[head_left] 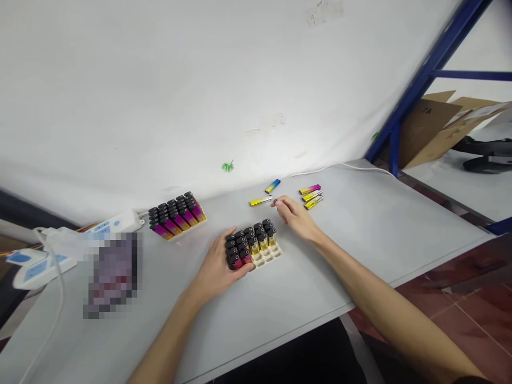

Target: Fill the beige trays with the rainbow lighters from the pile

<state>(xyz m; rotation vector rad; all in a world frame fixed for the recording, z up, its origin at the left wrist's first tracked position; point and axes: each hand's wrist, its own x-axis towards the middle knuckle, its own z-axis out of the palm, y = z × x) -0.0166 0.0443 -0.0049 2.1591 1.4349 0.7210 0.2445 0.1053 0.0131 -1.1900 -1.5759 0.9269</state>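
Observation:
My left hand cups the near end of a block of black-topped lighters standing in a cream plastic tray, whose far-right holes show bare. My right hand reaches past the tray, its fingertips pinching the dark head of a yellow lighter lying flat. Nearby lie a blue-and-yellow lighter and a loose group of pink-and-yellow lighters. A second tray of upright lighters, pink shading to gold, stands further left.
White power strips and a white cable lie along the grey table's back and left. A pixelated object sits at left. Behind are a white wall, a blue metal frame and cardboard sheets; the table's front edge runs near my arms.

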